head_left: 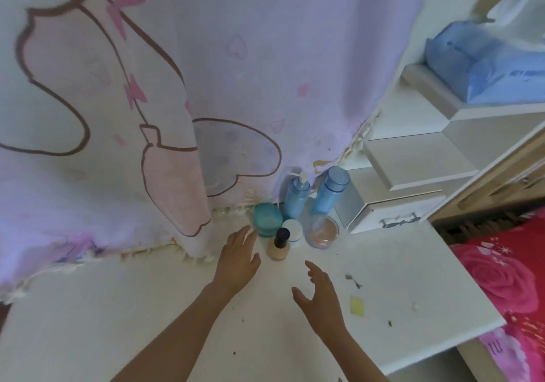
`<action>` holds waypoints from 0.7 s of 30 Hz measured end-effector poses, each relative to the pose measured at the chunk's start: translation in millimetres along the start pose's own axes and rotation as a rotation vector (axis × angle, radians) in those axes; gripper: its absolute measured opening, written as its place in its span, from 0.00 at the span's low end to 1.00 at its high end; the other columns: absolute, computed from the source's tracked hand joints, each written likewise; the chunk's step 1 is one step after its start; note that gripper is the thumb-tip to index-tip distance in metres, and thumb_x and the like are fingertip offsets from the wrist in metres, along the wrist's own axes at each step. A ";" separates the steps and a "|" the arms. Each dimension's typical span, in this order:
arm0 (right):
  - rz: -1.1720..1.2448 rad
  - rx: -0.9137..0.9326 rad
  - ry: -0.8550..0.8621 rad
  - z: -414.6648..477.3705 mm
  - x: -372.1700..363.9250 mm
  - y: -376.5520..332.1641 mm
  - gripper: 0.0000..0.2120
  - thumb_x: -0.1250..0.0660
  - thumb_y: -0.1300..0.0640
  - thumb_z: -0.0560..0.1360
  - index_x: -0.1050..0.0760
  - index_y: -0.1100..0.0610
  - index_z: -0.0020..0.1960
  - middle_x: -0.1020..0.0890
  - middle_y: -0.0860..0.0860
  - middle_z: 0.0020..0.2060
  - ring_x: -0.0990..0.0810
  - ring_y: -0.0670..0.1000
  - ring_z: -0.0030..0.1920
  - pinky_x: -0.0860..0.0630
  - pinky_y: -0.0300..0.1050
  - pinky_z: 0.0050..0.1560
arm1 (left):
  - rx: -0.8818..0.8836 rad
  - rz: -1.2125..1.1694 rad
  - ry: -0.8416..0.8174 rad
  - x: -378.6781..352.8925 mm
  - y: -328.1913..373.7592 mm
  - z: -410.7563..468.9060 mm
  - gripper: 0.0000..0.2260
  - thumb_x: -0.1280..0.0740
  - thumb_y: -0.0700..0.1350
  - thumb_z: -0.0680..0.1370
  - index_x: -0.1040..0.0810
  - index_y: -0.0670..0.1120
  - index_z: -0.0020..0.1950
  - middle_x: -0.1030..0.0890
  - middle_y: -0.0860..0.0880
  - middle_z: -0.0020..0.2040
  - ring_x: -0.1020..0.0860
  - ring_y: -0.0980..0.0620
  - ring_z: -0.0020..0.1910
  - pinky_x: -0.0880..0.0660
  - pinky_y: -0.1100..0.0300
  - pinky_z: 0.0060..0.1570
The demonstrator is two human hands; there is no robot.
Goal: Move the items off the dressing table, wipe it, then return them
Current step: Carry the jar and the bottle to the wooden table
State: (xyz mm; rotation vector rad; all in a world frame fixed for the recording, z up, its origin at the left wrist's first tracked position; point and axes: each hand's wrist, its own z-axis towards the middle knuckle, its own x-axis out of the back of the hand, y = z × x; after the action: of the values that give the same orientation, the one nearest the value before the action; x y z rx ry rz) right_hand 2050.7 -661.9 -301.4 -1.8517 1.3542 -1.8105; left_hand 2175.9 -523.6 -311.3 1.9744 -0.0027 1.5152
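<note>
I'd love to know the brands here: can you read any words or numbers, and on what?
Nothing is legible.
On the blue package: one dark printed line, too blurred to read.
On the pink fabric: a few dark marks, unreadable.
On the pump bottle and capped bottle: no label text shows.

You're looking at a white dressing tabletop, teal round jar, pale-blue plastic pump bottle and lilac cartoon-print fabric curtain.
</note>
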 end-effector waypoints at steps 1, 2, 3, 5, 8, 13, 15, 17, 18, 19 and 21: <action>0.010 0.003 -0.009 6.8 0.7 -2.0 0.28 0.32 0.56 0.72 0.39 0.52 0.70 0.29 0.51 0.59 0.31 0.49 0.61 0.34 0.38 0.58 | -0.002 0.024 0.000 1.9 1.2 6.5 0.24 0.43 0.46 0.79 0.44 0.48 0.74 0.46 0.49 0.76 0.44 0.49 0.72 0.43 0.59 0.69; 0.020 0.008 -0.021 14.0 1.6 -4.5 0.29 0.32 0.57 0.72 0.39 0.52 0.69 0.29 0.50 0.59 0.30 0.49 0.61 0.34 0.37 0.58 | -0.005 0.051 0.003 4.0 2.7 13.2 0.24 0.43 0.44 0.79 0.45 0.48 0.74 0.46 0.49 0.76 0.44 0.50 0.73 0.43 0.59 0.69; 0.039 0.017 -0.035 22.0 2.1 -7.8 0.29 0.31 0.57 0.72 0.38 0.53 0.69 0.29 0.49 0.58 0.30 0.48 0.60 0.34 0.37 0.57 | -0.009 0.076 0.007 6.3 4.3 19.9 0.25 0.43 0.43 0.79 0.46 0.49 0.74 0.47 0.50 0.76 0.45 0.50 0.73 0.43 0.59 0.69; 0.090 0.045 -0.068 38.3 2.8 -14.7 0.29 0.30 0.58 0.71 0.37 0.53 0.68 0.30 0.47 0.56 0.30 0.46 0.57 0.35 0.35 0.56 | -0.025 0.120 0.008 10.1 7.6 30.5 0.25 0.44 0.41 0.79 0.47 0.50 0.75 0.48 0.52 0.76 0.46 0.51 0.74 0.45 0.59 0.71; 0.130 0.103 -0.110 60.2 1.7 -23.0 0.27 0.29 0.62 0.70 0.34 0.56 0.66 0.30 0.47 0.53 0.29 0.48 0.56 0.36 0.35 0.54 | -0.080 0.181 -0.029 13.8 10.2 40.4 0.26 0.45 0.37 0.78 0.47 0.50 0.75 0.49 0.52 0.77 0.49 0.51 0.75 0.47 0.59 0.72; 0.096 0.111 -0.182 79.8 -7.1 -23.9 0.16 0.31 0.58 0.71 0.28 0.60 0.58 0.23 0.54 0.52 0.25 0.51 0.52 0.36 0.34 0.46 | -0.131 0.244 -0.098 20.0 13.8 49.6 0.28 0.46 0.35 0.77 0.49 0.49 0.75 0.50 0.50 0.77 0.51 0.52 0.75 0.47 0.58 0.70; 0.095 0.112 -0.188 83.5 -9.1 -23.6 0.12 0.32 0.56 0.73 0.27 0.59 0.54 0.21 0.52 0.48 0.23 0.51 0.49 0.35 0.36 0.44 | -0.129 0.253 -0.104 20.2 15.3 49.9 0.28 0.45 0.35 0.77 0.49 0.49 0.75 0.51 0.50 0.77 0.51 0.52 0.76 0.46 0.58 0.70; 0.119 0.128 -0.199 84.7 -8.7 -23.7 0.09 0.33 0.54 0.73 0.28 0.56 0.51 0.22 0.50 0.44 0.24 0.49 0.46 0.32 0.38 0.45 | -0.113 0.253 -0.111 19.5 18.5 49.0 0.28 0.45 0.35 0.77 0.48 0.49 0.75 0.51 0.49 0.77 0.52 0.51 0.76 0.47 0.59 0.70; 0.128 0.141 -0.214 84.6 -8.1 -22.8 0.09 0.33 0.54 0.73 0.29 0.54 0.50 0.22 0.49 0.44 0.24 0.49 0.46 0.31 0.39 0.46 | -0.096 0.251 -0.112 18.6 20.2 48.0 0.28 0.45 0.35 0.77 0.48 0.49 0.75 0.52 0.48 0.77 0.52 0.51 0.76 0.48 0.59 0.71; 0.122 0.158 -0.229 83.7 -7.0 -21.3 0.09 0.33 0.54 0.73 0.30 0.54 0.50 0.22 0.50 0.45 0.23 0.49 0.46 0.30 0.39 0.47 | -0.073 0.248 -0.107 17.2 21.8 46.4 0.28 0.45 0.35 0.77 0.48 0.49 0.75 0.52 0.48 0.77 0.52 0.51 0.76 0.48 0.60 0.71; 0.076 0.193 -0.234 80.6 -5.4 -14.8 0.08 0.34 0.52 0.74 0.29 0.53 0.49 0.20 0.51 0.45 0.23 0.49 0.46 0.30 0.39 0.47 | -0.033 0.239 -0.070 13.2 22.8 40.8 0.27 0.45 0.37 0.77 0.48 0.49 0.75 0.52 0.49 0.77 0.52 0.51 0.76 0.47 0.61 0.71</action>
State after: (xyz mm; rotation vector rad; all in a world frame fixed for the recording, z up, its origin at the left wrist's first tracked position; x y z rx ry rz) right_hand 2128.9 -684.4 -312.1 -1.8170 1.1112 -1.5692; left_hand 2207.3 -556.6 -294.1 2.0580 -0.3014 1.5804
